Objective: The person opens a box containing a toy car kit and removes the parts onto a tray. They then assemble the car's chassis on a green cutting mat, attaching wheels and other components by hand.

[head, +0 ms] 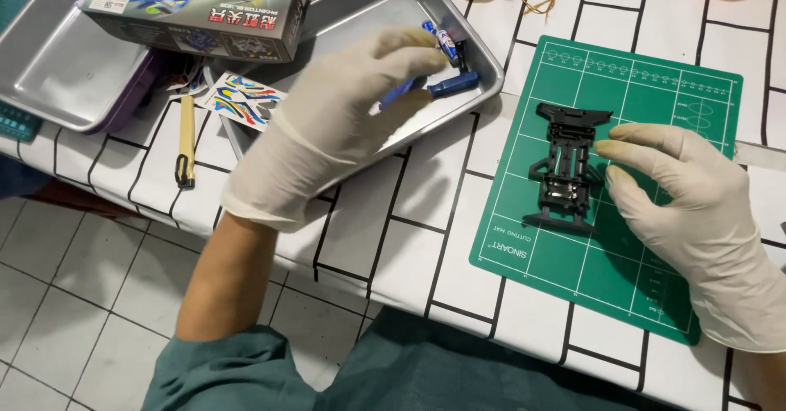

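step: my left hand (336, 116) reaches into the metal tray (483, 59), fingers loose over blue parts (446, 86), gripping nothing.
right hand (696, 206): open fingertips steadying the black chassis (566, 169).
next: a careful pinch.

A home hobby bench: green cutting mat (610, 239), metal tray (393, 18) (model-kit box (205, 6) beside), tiled floor (74, 296).

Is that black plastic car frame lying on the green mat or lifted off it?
Lying flat on the green cutting mat; the black plastic car frame rests there, right hand touching its side.
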